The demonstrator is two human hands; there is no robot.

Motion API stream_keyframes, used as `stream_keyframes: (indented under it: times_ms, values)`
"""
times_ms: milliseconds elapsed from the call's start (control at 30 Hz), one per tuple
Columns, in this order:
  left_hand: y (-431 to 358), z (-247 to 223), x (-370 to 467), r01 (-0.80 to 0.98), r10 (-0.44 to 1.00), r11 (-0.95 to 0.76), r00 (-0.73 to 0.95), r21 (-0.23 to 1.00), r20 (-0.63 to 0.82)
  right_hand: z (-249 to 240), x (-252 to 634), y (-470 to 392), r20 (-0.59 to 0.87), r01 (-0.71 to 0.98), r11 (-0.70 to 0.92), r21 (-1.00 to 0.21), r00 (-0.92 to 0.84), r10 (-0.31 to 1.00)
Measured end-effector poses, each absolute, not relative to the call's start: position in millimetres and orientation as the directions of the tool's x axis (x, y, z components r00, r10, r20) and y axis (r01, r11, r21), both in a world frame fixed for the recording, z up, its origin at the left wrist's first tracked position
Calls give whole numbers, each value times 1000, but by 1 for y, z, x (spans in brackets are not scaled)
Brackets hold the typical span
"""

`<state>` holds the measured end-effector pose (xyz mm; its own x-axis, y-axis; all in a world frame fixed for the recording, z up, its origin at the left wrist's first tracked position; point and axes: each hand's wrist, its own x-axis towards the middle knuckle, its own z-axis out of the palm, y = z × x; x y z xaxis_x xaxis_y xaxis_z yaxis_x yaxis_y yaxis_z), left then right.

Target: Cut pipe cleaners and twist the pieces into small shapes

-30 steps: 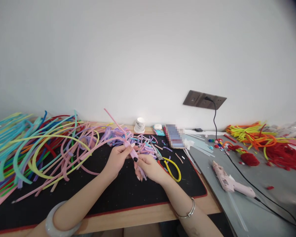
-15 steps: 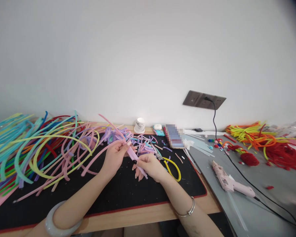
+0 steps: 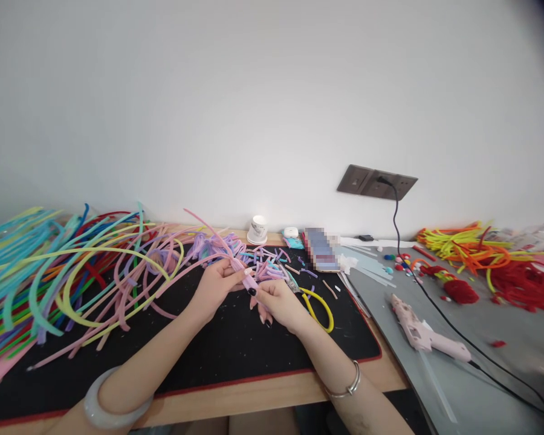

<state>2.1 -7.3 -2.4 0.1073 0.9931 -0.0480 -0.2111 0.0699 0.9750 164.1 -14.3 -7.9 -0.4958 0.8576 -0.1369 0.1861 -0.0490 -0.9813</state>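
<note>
My left hand (image 3: 215,287) pinches a small bundle of pink and lilac pipe cleaners (image 3: 238,266) above the mat. Long pink stems stick out of it, one rising up and left, another curving down to the left. My right hand (image 3: 278,304) grips the bundle's lower right end between thumb and fingers, close to the left fingertips. The end inside the right hand is hidden. Just behind lie cut pastel pipe cleaner pieces (image 3: 268,266) and yellow-handled pliers or cutters (image 3: 318,311), whose jaws are partly covered.
Many coloured pipe cleaners (image 3: 31,272) cover the left of the black mat (image 3: 199,356). A paper cup (image 3: 257,230) and a phone (image 3: 321,249) stand at the back. A pink glue gun (image 3: 428,338) with a cord lies right, near red pipe cleaners (image 3: 521,284).
My right hand has slid up the bundle, nearer to my left hand. The tail that poked out below the right hand no longer shows. The view has shifted slightly.
</note>
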Motion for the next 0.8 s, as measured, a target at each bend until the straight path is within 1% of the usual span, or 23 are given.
stream_keyframes:
  times_ms: [167, 300, 400, 567, 633, 800]
  values:
    - [-4, -4, 3, -113, 996, 88, 20, 990, -87, -4, 161, -16, -139, 182, -58, -982, -476, 868]
    - [1, -6, 3, -49, 995, 97, -5, 994, -97, -5, 160, -15, -127, 165, -52, -985, -484, 866]
    - [2, -9, 1, -47, 998, 58, 21, 997, -57, -7, 162, -12, -100, 146, -32, -989, -479, 872]
    - [-3, -9, 0, -82, 991, 27, 129, 996, -16, -8, 164, -12, -93, 139, -28, -990, -487, 868]
    - [-3, -8, 1, -59, 991, 12, 131, 998, -4, -8, 164, -12, -101, 133, -41, -990, -487, 868]
    - [0, -11, 1, 32, 997, -36, 75, 999, 34, -10, 163, -13, -128, 148, -63, -987, -488, 864]
